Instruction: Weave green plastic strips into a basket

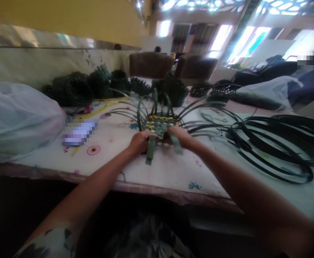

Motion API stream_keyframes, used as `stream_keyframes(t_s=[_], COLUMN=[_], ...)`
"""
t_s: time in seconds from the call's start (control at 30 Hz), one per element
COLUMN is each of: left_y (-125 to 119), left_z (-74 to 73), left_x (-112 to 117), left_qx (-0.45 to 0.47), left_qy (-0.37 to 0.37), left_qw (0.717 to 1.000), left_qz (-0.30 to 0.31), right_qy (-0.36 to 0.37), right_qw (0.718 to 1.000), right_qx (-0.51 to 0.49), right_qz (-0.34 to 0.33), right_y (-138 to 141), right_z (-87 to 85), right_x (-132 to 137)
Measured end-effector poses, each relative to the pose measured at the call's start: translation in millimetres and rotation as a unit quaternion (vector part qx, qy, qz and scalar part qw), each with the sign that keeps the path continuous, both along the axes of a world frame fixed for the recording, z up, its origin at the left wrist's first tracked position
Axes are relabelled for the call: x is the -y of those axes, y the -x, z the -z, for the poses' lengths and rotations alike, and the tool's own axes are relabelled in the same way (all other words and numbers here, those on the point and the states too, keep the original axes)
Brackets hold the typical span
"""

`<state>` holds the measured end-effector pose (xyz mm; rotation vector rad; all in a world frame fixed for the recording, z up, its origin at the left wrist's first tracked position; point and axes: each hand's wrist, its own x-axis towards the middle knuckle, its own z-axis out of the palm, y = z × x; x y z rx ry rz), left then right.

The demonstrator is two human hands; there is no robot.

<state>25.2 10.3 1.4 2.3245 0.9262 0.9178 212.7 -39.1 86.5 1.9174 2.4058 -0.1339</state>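
Note:
A half-woven basket base (161,120) of green plastic strips with a yellow weave lies on the patterned tablecloth (170,168). Long green strips fan up and outward from it. My left hand (139,141) grips the near edge of the weave, with a loose green strip (150,152) hanging down beside it. My right hand (180,136) pinches another green strip (176,142) at the base's near right corner. The two hands are close together, almost touching the same strips.
A coil of dark green strips (277,143) spreads over the right of the table. Finished dark baskets (73,89) line the back. A white plastic bag (14,118) sits at left, another bag (267,91) at far right. The table's front edge (151,188) is near me.

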Motion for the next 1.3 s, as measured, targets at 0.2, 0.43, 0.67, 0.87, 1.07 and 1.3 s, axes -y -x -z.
stream_keyframes(t_s=[0.2,0.43,0.67,0.87,1.07,1.3], left_y=[6,24,23,-3,-29,-40], left_z=[-10.3,-27.1,-66.6,-82.7,-86.1,-86.7], left_x=[19,15,-4,-11,-17,-24], left_qx=[-0.119,-0.142,-0.195,-0.333,-0.459,-0.479], left_qy=[-0.103,-0.339,-0.372,-0.186,-0.085,-0.023], left_qw=[0.987,0.930,0.896,0.916,0.878,0.857], left_qz=[-0.021,0.029,0.141,0.125,0.103,0.187], right_qy=[-0.022,-0.066,-0.086,-0.065,-0.057,-0.047], right_qw=[0.999,0.997,0.995,0.997,0.997,0.997], right_qx=[0.041,0.051,0.028,0.025,0.030,0.032], right_qz=[0.014,0.001,-0.043,-0.045,-0.043,-0.049], right_y=[1,-2,-6,-8,-8,-10], right_z=[19.9,35.7,44.8,41.6,40.2,42.1], right_x=[11,17,18,19,20,20])
